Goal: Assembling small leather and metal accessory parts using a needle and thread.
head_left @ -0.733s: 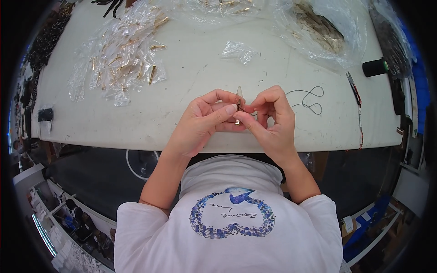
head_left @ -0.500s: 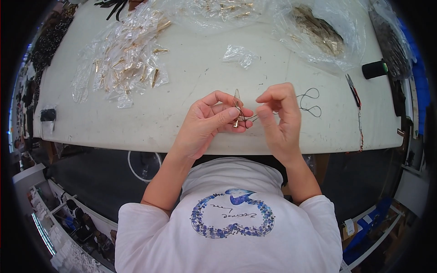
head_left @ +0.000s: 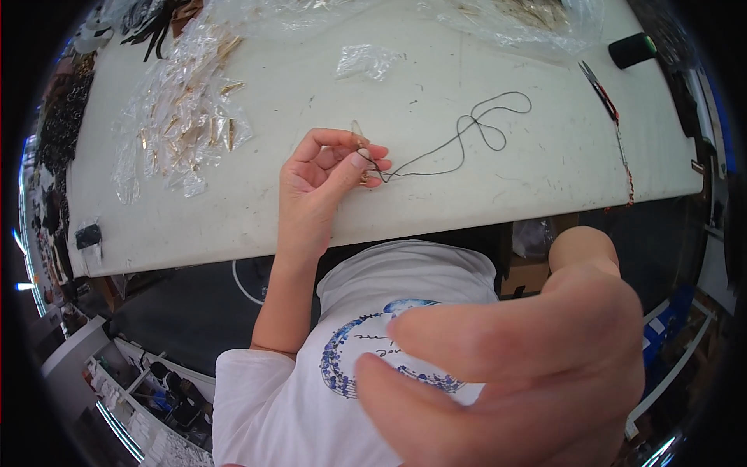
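Observation:
My left hand (head_left: 323, 175) is above the table, its thumb and fingers pinched on a small pointed translucent piece with gold-coloured metal (head_left: 357, 131). The fingers hide most of that piece. Dark thread (head_left: 436, 168) runs from the pinch to the right and lies in loose loops on the tabletop. Very near the camera, my right hand (head_left: 537, 358) is raised in front of my shirt. Its thumb and forefinger are apart, with nothing visible between them.
Clear plastic packets with gold-coloured pieces (head_left: 187, 117) are heaped at the left on the pale table (head_left: 311, 222). One clear packet (head_left: 366, 62) is beyond my left hand. Scissors (head_left: 599, 89) and a dark thread spool (head_left: 632, 50) are at the far right.
My right hand has left the area beside the piece and come up close to the camera. The thread now stretches further across the table. The view has shifted; my left hand keeps its pinch.

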The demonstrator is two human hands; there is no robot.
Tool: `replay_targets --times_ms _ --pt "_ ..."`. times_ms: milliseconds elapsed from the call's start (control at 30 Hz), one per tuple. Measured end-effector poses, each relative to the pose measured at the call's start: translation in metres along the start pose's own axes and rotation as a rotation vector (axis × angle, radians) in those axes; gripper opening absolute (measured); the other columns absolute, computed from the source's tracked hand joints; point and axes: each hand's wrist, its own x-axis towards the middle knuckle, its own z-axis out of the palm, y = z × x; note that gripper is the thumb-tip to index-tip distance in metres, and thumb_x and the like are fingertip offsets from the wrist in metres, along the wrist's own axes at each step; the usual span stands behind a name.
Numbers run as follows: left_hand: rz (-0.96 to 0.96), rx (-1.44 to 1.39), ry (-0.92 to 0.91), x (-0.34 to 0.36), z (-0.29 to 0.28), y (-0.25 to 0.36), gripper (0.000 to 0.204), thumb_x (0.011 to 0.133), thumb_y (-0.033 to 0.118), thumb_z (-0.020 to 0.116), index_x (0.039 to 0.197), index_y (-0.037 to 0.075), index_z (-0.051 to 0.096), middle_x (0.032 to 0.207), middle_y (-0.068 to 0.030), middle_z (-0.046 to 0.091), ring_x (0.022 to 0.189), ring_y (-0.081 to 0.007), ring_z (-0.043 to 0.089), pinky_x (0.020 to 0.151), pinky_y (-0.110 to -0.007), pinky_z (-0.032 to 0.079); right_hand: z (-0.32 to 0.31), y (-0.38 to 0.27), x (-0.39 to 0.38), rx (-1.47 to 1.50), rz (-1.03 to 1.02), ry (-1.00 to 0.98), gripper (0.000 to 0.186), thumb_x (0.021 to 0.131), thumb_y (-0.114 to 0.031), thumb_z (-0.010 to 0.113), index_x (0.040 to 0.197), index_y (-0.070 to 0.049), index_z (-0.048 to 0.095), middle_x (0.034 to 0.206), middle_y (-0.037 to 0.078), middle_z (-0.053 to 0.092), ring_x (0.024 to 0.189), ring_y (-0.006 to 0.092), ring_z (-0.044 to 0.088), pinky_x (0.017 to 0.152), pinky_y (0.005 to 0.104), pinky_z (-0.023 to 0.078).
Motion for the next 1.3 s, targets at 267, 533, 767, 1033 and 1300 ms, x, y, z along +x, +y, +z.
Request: replay_targets --times_ms 267,533,767,1033,1300 --pt "0.016 -0.009 0.056 -0.005 -0.006 0.006 0.013 0.091 0.004 0.062 0.103 0.001 0.058 0.099 -0.0145 0.068 0.088 -0.0201 0.068 0.074 -0.03 0.057 0.005 0.036 0.001 0.257 -0.231 0.111 0.031 0.09 -0.021 0.066 0.119 -0.032 0.062 0.108 0.004 0.064 0.075 0.0204 0.056 0.06 0.0281 0.045" --pt "0.189 0.098 0.002 -0.004 0.015 0.016 0.016 0.089 -0.002 0.063 0.105 -0.002 0.06 0.106 -0.0096 0.062 0.101 -0.0144 0.061 0.075 -0.028 0.058 0.09 0.102 0.013 0.375 0.496 0.554 0.027 0.079 -0.002 0.072 0.105 -0.003 0.063 0.099 0.005 0.066 0.076 0.011 0.06 0.069 0.0244 0.047" --pt "0.281 0.235 0.003 -0.001 0.016 0.01 0.014 0.088 -0.004 0.063 0.103 -0.003 0.062 0.102 -0.0075 0.063 0.095 -0.0125 0.062 0.075 -0.026 0.057 0.111 0.123 0.012 0.415 0.493 0.556 0.01 0.081 -0.004 0.072 0.09 -0.004 0.067 0.084 0.004 0.067 0.068 0.0132 0.062 0.058 0.0255 0.048" --pt "0.124 0.058 0.065 0.003 0.007 0.003 0.014 0.09 -0.001 0.063 0.104 -0.002 0.06 0.101 -0.0092 0.066 0.09 -0.0125 0.065 0.073 -0.026 0.057 0.092 0.121 0.012 0.226 0.462 0.546 0.005 0.087 -0.004 0.065 0.086 -0.002 0.07 0.085 0.004 0.069 0.078 0.0134 0.064 0.068 0.0286 0.049" --pt "0.138 0.1 0.099 0.002 -0.004 -0.01 0.013 0.091 0.0 0.062 0.104 -0.002 0.059 0.101 -0.0094 0.066 0.088 -0.0118 0.065 0.074 -0.026 0.056 0.022 0.033 0.005 1.171 -0.367 0.375 0.038 0.101 -0.029 0.048 0.131 -0.005 0.052 0.114 0.012 0.068 0.119 0.0382 0.055 0.102 0.0688 0.032"
